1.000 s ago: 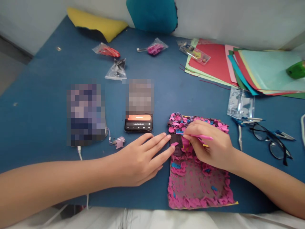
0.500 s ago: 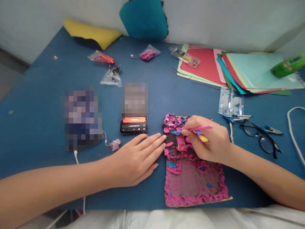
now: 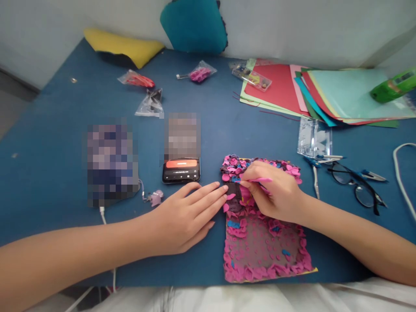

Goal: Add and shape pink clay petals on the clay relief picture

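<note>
Currently both hands are at the clay-covered panel (image 3: 264, 247), which lies flat on the blue table (image 3: 227, 134), near its front edge and right of centre. The right hand (image 3: 274, 190) grips a slim pink tool (image 3: 261, 180) between thumb and fingers, the others curled in; the tool's tip is down at the blue and pink pieces in the panel's upper left part. The left hand (image 3: 188, 219) is open, palm down, fingers stretched out and close together, two fingertips at the panel's left edge beside a dark patch.

Panel surface: crowded pink, blue and dark bits along the top; small pink dabs over a brownish field below; ruffled pink border; a yellow corner showing at lower right.

Beyond the left hand, a phone (image 3: 181, 171) lies with its screen lit, partly pixelated. Left of it, a pixelated device (image 3: 110, 162) with a white cable (image 3: 102, 213) at its lower end; a lilac charm (image 3: 156, 198) lies beside it.

Right of the panel: black-framed glasses (image 3: 362, 195), blue-and-metal tools (image 3: 315, 173) and a clear case (image 3: 314, 136). Farther back, coloured sheets (image 3: 276, 89) overlap, a green object (image 3: 391, 89) over their right end. Small plastic bags (image 3: 151, 104) lie toward the back left.
</note>
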Available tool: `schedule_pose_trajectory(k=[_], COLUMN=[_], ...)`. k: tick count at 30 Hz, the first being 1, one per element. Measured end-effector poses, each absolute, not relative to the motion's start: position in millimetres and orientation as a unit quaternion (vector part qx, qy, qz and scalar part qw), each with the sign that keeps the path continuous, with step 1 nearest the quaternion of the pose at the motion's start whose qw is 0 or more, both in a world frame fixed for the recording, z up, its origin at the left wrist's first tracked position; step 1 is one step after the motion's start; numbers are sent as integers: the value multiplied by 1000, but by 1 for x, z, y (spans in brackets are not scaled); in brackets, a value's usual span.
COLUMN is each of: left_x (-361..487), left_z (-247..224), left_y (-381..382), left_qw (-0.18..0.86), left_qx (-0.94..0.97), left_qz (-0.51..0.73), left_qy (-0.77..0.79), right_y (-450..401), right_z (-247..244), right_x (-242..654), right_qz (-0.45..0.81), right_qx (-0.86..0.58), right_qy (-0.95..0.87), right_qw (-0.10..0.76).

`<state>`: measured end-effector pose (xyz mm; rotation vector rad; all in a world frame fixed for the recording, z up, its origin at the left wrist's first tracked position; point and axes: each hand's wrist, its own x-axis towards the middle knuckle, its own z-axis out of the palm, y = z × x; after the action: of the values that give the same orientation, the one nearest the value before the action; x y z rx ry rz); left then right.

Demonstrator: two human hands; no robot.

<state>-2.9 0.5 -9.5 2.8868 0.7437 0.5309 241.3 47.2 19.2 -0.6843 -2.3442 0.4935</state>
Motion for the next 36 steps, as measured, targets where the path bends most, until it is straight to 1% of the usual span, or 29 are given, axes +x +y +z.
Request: schedule_pose_trajectory(k=[11, 18, 26, 36], left_x=[-3, -4, -3, -3], left_z=[-11, -11, -10, -10], left_y=[1, 0, 0, 0], left_qw=[51, 38, 42, 53], left_qx=[953, 954, 954, 954], left_qz=[170, 165, 166, 163], left_qy=[247, 247, 245, 246], right_y=[44, 46, 49, 48], right_z=[14, 22, 17, 15], right_x=[240, 244, 243, 242], right_qz=[182, 153, 149, 178], right_qx=[-240, -291, -281, -279], right_qy=[-903, -873, -879, -882], right_qw=[306, 361, 354, 336])
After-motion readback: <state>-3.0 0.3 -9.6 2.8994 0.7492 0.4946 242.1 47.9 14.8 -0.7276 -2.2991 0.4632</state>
